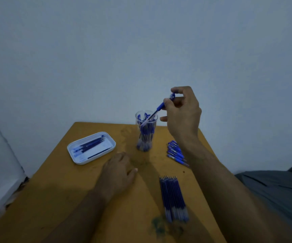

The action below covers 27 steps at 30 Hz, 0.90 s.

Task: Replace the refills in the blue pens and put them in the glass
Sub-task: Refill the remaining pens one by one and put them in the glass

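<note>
Pen [159,108] in blue, pinched at its upper end by the right hand [182,113], hangs tilted over the glass [146,131]: its long axis runs from the clip end at about one o'clock down to the tip at about seven o'clock, and that tip has just crossed the rim on the glass's right side. The thumb and forefinger are curled round the barrel near the cap, with the other fingers loosely folded behind. From the grip, the mouth of the glass lies down and toward seven o'clock, so the coming move looks to me like a short slide along the pen's own axis, then a release; the right hand is plainly the nearer one. Other blue pens already crowd the glass, and the newcomer may snag on them if it drops at too flat an angle. Left hand [119,170] rests palm down on the yellow table [57,199] at six o'clock from the glass, fingers relaxed, holding nothing. At four o'clock lies a small heap of unfinished pens [176,152]; nearer the person, a tidy row of refills [173,197]; at nine o'clock a white tray [75,155] holds what seem to be discarded refills.
</note>
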Available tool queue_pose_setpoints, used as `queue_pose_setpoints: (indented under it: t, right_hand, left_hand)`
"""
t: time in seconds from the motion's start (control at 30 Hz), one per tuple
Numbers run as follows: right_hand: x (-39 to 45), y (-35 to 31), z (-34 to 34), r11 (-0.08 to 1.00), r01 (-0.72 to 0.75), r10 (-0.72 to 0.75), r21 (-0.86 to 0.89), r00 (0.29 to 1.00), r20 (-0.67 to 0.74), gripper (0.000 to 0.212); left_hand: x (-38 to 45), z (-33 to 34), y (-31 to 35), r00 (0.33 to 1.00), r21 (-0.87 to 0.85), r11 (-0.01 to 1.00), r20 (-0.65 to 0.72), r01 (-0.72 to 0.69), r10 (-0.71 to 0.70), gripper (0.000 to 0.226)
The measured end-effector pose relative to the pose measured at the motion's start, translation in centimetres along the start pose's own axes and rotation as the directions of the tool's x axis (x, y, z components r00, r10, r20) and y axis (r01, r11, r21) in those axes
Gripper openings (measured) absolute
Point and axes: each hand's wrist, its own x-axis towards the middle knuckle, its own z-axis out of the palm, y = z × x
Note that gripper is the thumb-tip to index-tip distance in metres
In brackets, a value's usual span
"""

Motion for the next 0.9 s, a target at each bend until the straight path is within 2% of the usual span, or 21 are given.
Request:
queue_pose_setpoints:
  t: [0.2,0.37,0.47,0.6,0.73,0.83,0.9]
  right_hand:
    - [3.6,0.3,2.7,0.98,0.164,-0.158,-0.117,0.986,0.059,0.021]
    - [4.1,2.3,4.6,0.929,0.249,-0.177,-0.273,0.948,0.264,0.016]
    - [3.8,4.1,5.4,0.892,0.263,-0.128,-0.368,0.927,0.354,0.011]
    - [4.0,6.2,6.3,0.782,0.273,-0.038,-0.561,0.918,0.394,0.015]
    - [4.4,8.0,6.8,0.706,0.269,0.047,-0.654,0.905,0.423,0.019]
    - [4.6,8.9,6.6,0.749,0.206,0.1,-0.63,0.904,0.415,0.025]
    - [4.4,9.1,6.1,0.797,0.186,0.075,-0.574,0.913,0.401,0.028]
  left_hand:
    - [-0.1,0.9,-0.7,1.0,0.068,0.998,0.004,-0.01,0.01,0.056]
    - [-0.2,0.7,-0.6,1.0,0.074,0.997,0.016,-0.008,0.007,0.056]
    - [-0.2,0.6,-0.6,1.0,0.078,0.997,0.023,-0.01,0.008,0.055]
    - [-0.2,0.6,-0.6,0.999,0.07,0.997,0.03,-0.02,0.018,0.054]
    - [-0.2,0.5,-0.6,1.0,0.07,0.997,0.029,-0.012,0.01,0.055]
    - [-0.2,0.5,-0.5,0.999,0.074,0.997,0.034,-0.01,0.008,0.055]
    - [-0.2,0.5,-0.6,0.999,0.071,0.997,0.038,-0.007,0.004,0.056]
